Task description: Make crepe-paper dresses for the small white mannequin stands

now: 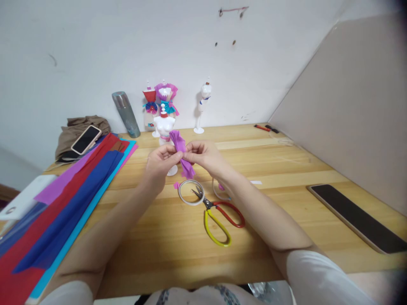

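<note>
Both my hands pinch the middle of a gathered strip of purple crepe paper (188, 169), held above the table. My left hand (163, 162) grips it from the left with thumb and fingers; my right hand (203, 156) pinches it from the other side. Behind them stands a small white mannequin (164, 123) with a red neck band. Below the paper lie a roll of tape (180, 195) and scissors (208, 204) with one red and one yellow handle, the blades partly inside the roll. Another ring-shaped roll (216, 192) is partly hidden by my right forearm.
Coloured crepe paper sheets (79, 199) cover the table's left side. Behind them are a phone (86, 140) on brown cloth (70, 135) and a flask (126, 114). Dressed mannequins (149, 99) and a white one (199, 114) stand by the wall. A dark tablet-like slab (352, 216) lies right.
</note>
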Demonstrator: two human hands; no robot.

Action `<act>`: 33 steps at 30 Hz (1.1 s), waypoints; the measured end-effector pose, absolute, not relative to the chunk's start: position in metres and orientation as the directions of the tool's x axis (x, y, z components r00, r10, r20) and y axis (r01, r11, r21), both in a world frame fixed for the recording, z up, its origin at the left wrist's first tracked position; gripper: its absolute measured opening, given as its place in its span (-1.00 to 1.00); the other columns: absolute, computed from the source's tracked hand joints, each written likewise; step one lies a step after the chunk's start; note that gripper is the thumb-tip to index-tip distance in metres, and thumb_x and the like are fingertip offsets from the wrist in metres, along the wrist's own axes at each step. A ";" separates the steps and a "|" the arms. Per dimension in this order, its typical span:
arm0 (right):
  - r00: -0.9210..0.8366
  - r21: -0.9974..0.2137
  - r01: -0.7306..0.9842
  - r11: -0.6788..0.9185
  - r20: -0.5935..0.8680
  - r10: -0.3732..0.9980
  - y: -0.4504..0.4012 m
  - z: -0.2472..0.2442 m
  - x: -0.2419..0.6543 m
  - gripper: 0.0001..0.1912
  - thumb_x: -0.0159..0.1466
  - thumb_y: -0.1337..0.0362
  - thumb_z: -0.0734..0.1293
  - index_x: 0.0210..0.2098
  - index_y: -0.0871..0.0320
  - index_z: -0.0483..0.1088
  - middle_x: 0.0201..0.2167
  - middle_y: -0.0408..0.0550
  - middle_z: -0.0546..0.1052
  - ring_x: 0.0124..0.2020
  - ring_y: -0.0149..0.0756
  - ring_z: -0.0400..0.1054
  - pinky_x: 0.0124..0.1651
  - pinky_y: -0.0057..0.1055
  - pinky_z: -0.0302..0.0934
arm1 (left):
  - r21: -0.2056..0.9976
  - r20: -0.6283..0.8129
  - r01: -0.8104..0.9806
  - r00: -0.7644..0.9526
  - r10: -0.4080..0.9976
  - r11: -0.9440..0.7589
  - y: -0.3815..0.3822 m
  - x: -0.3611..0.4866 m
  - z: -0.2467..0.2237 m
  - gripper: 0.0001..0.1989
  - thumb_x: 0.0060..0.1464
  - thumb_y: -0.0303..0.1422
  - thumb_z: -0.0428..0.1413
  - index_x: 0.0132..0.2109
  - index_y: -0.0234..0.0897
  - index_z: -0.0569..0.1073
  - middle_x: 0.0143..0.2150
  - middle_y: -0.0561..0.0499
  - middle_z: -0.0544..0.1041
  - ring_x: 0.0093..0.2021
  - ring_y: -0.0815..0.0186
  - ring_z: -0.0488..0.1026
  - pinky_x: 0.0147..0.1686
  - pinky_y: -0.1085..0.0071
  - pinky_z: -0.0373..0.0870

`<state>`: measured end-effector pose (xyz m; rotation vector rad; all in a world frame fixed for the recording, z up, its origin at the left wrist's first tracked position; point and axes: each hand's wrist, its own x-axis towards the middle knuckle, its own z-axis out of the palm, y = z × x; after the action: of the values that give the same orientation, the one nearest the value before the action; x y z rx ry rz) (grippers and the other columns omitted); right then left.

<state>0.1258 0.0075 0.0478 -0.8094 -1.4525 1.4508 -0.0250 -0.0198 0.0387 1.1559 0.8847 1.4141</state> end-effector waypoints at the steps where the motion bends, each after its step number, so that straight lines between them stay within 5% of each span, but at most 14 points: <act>1: -0.383 -0.985 -0.142 0.097 0.145 0.912 0.008 0.048 0.126 -0.73 -0.09 0.19 0.54 -0.52 0.17 0.42 -0.60 -0.21 0.49 -0.55 -0.43 0.36 -0.39 -0.44 0.27 | 0.950 0.183 -0.261 0.012 0.983 -0.173 -0.020 -0.026 0.039 -0.70 -0.26 -0.28 0.43 -0.42 -0.32 0.51 -0.47 0.03 0.55 -0.46 0.39 0.46 -0.38 0.44 0.38; 18: -0.425 -0.961 0.144 0.236 0.156 0.892 0.005 0.041 0.120 -0.95 0.01 0.33 0.37 -0.52 0.16 0.39 -0.62 -0.22 0.45 -0.56 -0.44 0.30 -0.45 -0.47 0.19 | 0.943 0.201 -0.247 -0.119 0.972 -0.225 -0.020 -0.024 0.042 -0.76 -0.23 -0.36 0.37 -0.47 -0.27 0.43 -0.65 0.12 0.44 -0.65 0.46 0.33 -0.60 0.53 0.27; 27: -0.486 -0.979 0.092 0.182 0.116 0.866 0.006 0.045 0.127 -0.87 0.00 0.26 0.41 -0.53 0.20 0.41 -0.66 -0.17 0.45 -0.60 -0.44 0.28 -0.47 -0.45 0.13 | 0.970 0.185 -0.163 0.016 0.983 -0.180 -0.020 -0.028 0.045 -0.79 -0.19 -0.33 0.37 -0.46 -0.33 0.52 -0.64 0.08 0.45 -0.65 0.46 0.33 -0.63 0.52 0.23; 33: -0.435 -0.972 0.036 0.234 0.196 0.879 0.005 0.048 0.125 -0.80 0.04 0.19 0.41 -0.41 0.19 0.43 -0.52 -0.12 0.51 -0.47 -0.38 0.35 -0.36 -0.40 0.23 | 0.959 0.203 -0.184 -0.077 0.976 -0.214 -0.017 -0.029 0.044 -0.75 -0.20 -0.32 0.36 -0.53 -0.30 0.44 -0.65 0.10 0.44 -0.66 0.47 0.32 -0.60 0.52 0.28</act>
<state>0.1254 0.0048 0.0478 -0.8583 -1.6919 1.3025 -0.0291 -0.0170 0.0442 1.1853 0.9979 1.4911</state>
